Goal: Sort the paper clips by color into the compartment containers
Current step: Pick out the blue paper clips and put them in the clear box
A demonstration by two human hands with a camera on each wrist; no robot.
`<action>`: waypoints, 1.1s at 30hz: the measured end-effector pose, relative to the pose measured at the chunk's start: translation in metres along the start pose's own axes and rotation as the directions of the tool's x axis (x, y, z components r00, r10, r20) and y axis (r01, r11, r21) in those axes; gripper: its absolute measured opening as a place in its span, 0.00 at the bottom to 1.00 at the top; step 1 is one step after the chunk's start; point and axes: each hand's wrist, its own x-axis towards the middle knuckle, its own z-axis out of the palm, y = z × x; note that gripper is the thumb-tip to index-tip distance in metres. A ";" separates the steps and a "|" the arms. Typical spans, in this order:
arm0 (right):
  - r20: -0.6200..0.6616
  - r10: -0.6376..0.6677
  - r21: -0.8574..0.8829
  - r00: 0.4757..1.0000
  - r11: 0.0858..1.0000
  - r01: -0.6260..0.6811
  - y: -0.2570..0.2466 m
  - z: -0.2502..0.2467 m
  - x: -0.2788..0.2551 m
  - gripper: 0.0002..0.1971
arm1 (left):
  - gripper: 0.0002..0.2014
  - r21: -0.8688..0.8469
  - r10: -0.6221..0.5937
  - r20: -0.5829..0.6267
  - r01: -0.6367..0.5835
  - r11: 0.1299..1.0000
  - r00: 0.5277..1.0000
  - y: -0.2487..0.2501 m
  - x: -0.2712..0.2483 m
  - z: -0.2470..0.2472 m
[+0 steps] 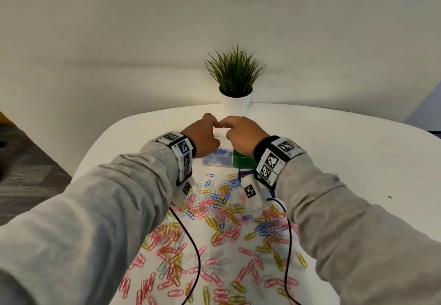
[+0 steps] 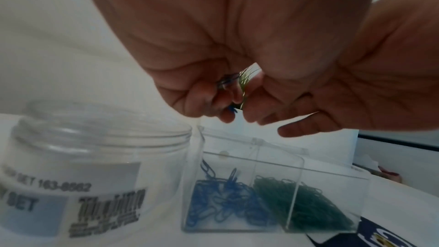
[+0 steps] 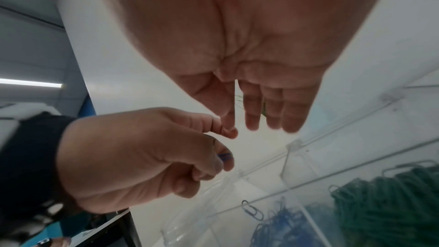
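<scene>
Loose paper clips (image 1: 214,233) cover my table (image 1: 358,152); beyond, left hand (image 1: 202,137) fingers pinch blue clips (image 2: 231,109) above the compartment container (image 2: 273,159), right hand (image 1: 241,135) fingers relaxed, touching them.

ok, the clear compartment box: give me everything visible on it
The box is clear hard plastic, looks like acrylic, with thin straight walls and rounded corners, open on top. It stands upright on the white table, just right of a clear jar; whether they touch is unclear. Dividers split it: one near cell holds blue clips, the next green clips. The cells behind look empty. Both hands hover above; neither touches it.
</scene>
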 end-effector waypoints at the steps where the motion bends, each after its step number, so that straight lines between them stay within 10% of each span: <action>1: -0.064 -0.021 -0.014 0.998 1.000 0.020 0.003 0.000 -0.007 0.20 | 0.21 -0.040 0.012 -0.003 -0.012 0.999 1.000 0.000 0.000 0.002; 3: -0.149 -0.061 -0.068 0.987 0.996 0.051 0.013 0.002 -0.027 0.14 | 0.21 -0.063 0.039 0.014 -0.038 0.997 0.999 0.000 0.001 0.004; 10: 0.208 -0.003 -0.421 0.978 0.902 0.092 0.062 0.028 -0.062 0.07 | 0.12 0.158 0.210 -0.048 -0.201 0.967 0.976 -0.002 -0.017 0.003; 20: 0.156 -0.009 -0.421 0.988 0.904 0.075 0.074 0.037 -0.054 0.06 | 0.10 0.348 0.037 -0.002 -0.034 0.937 0.999 -0.039 -0.064 0.054; 33: 0.179 -0.072 -0.422 0.981 0.895 0.143 0.065 0.046 -0.051 0.05 | 0.09 0.282 0.191 -0.080 -0.162 0.946 0.978 -0.042 -0.059 0.064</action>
